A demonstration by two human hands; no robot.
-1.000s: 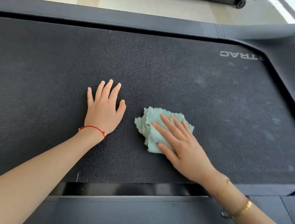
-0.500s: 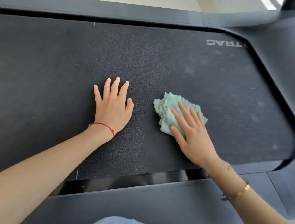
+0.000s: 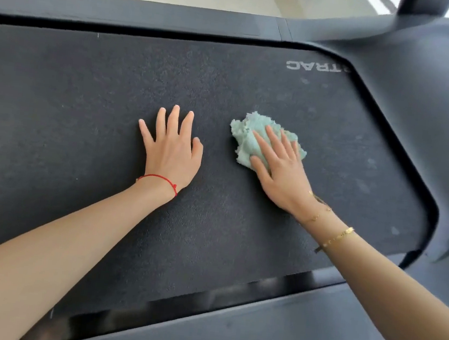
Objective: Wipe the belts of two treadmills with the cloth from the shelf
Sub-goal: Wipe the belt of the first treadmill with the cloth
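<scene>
Cloth (image 3: 249, 142) crumpled on belt (image 3: 86, 98) under flat right hand (image 3: 281, 173).

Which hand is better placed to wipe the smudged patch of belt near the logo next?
Right. The right hand already presses the cloth flat beside those smudges; the left hand lies bare on the belt, farther away.

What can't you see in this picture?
- Head view: part of the green cloth is hidden under the right hand.
- The belt is cut off at the left edge.
- The white belt lettering is partly hidden by the frame.
</scene>
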